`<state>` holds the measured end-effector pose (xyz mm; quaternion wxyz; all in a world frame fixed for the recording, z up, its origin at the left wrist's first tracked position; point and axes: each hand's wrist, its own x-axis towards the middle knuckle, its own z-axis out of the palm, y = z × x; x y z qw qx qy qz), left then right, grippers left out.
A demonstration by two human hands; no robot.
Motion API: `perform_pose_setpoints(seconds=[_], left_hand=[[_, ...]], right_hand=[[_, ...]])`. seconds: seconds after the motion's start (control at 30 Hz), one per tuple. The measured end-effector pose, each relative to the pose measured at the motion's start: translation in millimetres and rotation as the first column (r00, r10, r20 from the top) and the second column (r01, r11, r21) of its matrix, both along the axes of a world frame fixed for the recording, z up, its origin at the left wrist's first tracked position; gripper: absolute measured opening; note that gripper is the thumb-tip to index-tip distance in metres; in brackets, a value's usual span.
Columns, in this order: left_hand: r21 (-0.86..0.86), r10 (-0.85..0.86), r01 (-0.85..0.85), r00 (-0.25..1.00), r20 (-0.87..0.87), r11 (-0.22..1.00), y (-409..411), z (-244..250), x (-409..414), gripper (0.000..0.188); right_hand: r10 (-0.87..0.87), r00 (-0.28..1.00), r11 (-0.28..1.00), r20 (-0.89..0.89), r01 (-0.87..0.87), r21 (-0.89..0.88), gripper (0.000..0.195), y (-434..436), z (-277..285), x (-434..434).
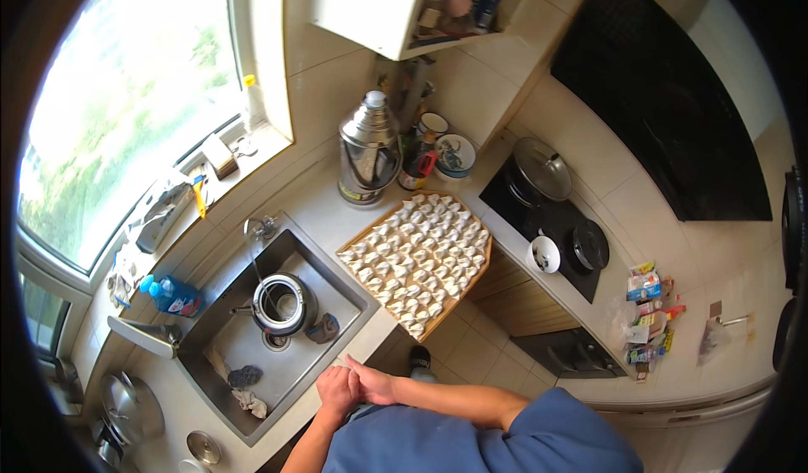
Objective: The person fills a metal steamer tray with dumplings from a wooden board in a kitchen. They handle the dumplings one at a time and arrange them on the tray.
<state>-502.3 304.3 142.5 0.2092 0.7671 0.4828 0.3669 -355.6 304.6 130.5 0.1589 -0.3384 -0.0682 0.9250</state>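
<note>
My left hand [338,389] and my right hand [377,386] meet in front of my body at the counter's front edge. The left is curled with its knuckles up; the right presses against it, thumb raised, its fingers partly hidden. I see no object in either. Just beyond them is a stainless steel sink [293,381]. A lidless metal kettle [303,296] stands in it near the drain, and a thin stream appears to run into it from a wall tap [260,225]. To the right, rows of dumplings [420,252] cover a wooden board [435,328] that overhangs the counter edge.
A large metal thermos flask [369,157] stands behind the board, beside a dark bottle [416,164] and stacked bowls [456,154]. The black cooktop [505,186] holds a lidded pan [540,173] and a white bowl [543,254]. An overhead cabinet door [360,6] hangs open. Dark scrubber [245,376] in sink.
</note>
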Motion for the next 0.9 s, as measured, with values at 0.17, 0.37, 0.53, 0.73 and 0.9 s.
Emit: perform_pose_setpoints(seconds=[0.17, 0.37, 0.53, 0.73, 0.9], left_hand=[[-0.057, 0.011, -0.009, 0.999, 0.045, 0.998, -14, -20, 40, 0.025], [-0.357, 0.164, -0.110, 0.978, 0.125, 0.928, -42, -23, 142, 0.024], [-0.685, 0.337, -0.164, 0.933, 0.125, 0.710, -67, -49, 214, 0.023], [-0.930, 0.478, 0.047, 0.848, 0.230, 0.364, -59, -97, 218, 0.030], [-0.960, 0.689, 0.176, 0.669, 0.280, 0.219, -28, -107, 215, 0.053]], right_hand=[[0.158, 0.984, 0.968, 0.078, -0.170, 0.185, 0.077, 3, 14, 52], [0.184, 0.964, 0.973, 0.190, -0.206, 0.103, 0.070, 8, 15, 203], [-0.189, 0.931, 0.982, 0.314, 0.188, 0.031, 0.048, -7, -36, 334], [-0.535, 0.731, 0.820, 0.423, 0.569, 0.052, 0.032, -21, -68, 432], [-0.655, 0.590, 0.693, 0.472, 0.718, 0.065, 0.028, -5, -54, 447]])
